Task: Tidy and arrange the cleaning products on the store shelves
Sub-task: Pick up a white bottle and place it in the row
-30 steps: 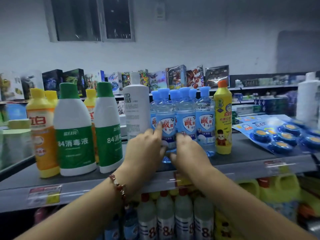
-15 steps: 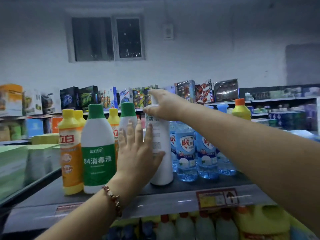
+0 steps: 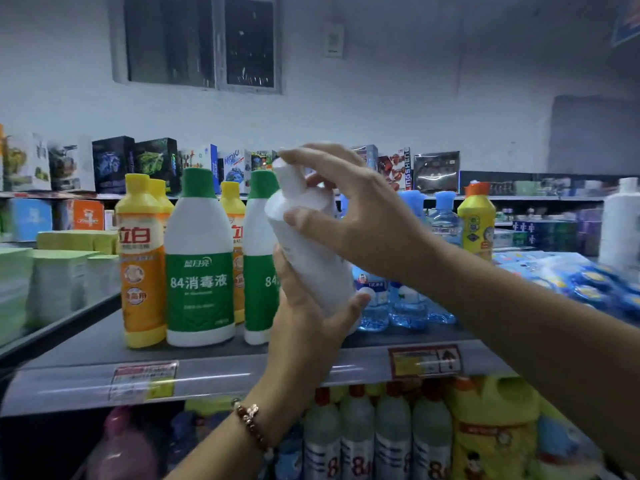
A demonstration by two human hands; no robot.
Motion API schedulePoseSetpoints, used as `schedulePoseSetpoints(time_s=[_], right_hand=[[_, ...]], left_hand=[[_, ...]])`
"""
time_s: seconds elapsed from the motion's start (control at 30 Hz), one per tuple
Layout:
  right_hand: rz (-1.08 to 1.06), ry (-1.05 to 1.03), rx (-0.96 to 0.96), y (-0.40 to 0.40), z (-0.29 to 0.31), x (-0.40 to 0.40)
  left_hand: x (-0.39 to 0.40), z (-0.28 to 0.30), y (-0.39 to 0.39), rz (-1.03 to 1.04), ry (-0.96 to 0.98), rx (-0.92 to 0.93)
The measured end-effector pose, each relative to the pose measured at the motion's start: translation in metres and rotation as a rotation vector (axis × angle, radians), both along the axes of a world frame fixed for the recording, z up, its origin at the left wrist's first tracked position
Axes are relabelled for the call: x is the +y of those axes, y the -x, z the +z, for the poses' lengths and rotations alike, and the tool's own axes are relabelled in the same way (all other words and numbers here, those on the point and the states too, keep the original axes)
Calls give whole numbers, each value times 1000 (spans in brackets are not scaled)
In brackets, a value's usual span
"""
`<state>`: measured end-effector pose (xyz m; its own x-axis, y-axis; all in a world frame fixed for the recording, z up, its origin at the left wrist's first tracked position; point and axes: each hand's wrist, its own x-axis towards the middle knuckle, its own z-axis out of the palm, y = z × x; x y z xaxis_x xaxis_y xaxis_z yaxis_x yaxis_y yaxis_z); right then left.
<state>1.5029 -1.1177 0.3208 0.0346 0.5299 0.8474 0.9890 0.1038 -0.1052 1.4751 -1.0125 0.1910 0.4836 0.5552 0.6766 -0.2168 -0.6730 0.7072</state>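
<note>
White plastic bottle (image 3: pixel 308 251), tilted, lifted clear of the shelf (image 3: pixel 242 375) in both hands.

Left hand (image 3: pixel 308 327) cups the lower body; right hand (image 3: pixel 349 216) wraps the shoulder, fingertips at the cap. Appears rigid and smooth, probably slippery and moderately heavy if full; best held around the body, base supported, not by the cap.

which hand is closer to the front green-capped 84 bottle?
Left. The left hand grips the tilted white bottle low down, just right of the 84 bottle. The right hand holds its top, farther right.
</note>
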Motion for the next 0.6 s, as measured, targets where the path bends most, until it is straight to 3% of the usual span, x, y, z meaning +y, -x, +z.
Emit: schedulePoseSetpoints(time_s=[0.1,0.27,0.4,0.5,0.6], right_hand=[[54,97,24,18,-15,-12],[-78,192,298,-10,-62,-43],[3,426,614,-15,-95,-68],[133,566,806,9,-142,-80],[160,628,1044,40,-215,-84]], left_hand=[[1,-4,-4,-138,211,-236],[2,-2,18,-387,171,-463],[2,-16,42,-640,344,-435],[-16,-55,63,-921,658,-293],[-34,-108,82,-836,1011,-96]])
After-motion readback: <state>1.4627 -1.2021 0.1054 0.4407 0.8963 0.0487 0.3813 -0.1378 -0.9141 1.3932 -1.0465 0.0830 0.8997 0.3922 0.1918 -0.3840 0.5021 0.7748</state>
